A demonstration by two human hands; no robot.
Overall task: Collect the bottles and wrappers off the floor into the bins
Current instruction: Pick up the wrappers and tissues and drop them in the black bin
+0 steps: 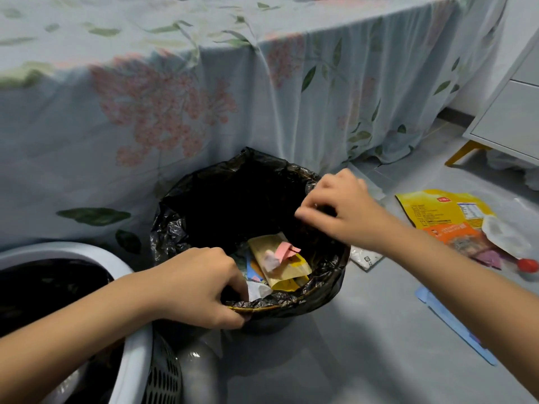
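Note:
A round bin lined with a black bag (175, 228) stands on the grey floor by the bed. Inside lie yellow, pink and white wrappers (280, 263). My left hand (201, 287) grips the near rim and bag edge. My right hand (341, 211) pinches the bag at the right rim. A second, white bin with a black liner (73, 252) is at lower left. On the floor to the right lie a yellow snack bag (437, 208), an orange packet (455, 234), a clear wrapper (510, 228), a small white packet (364, 258) and a red-capped bottle (529, 268).
A bed with a floral sheet (204, 97) hangs down right behind the bins. A white cabinet with yellow legs (507, 118) stands at the right. A light blue flat strip (455, 325) lies on the floor near my right forearm.

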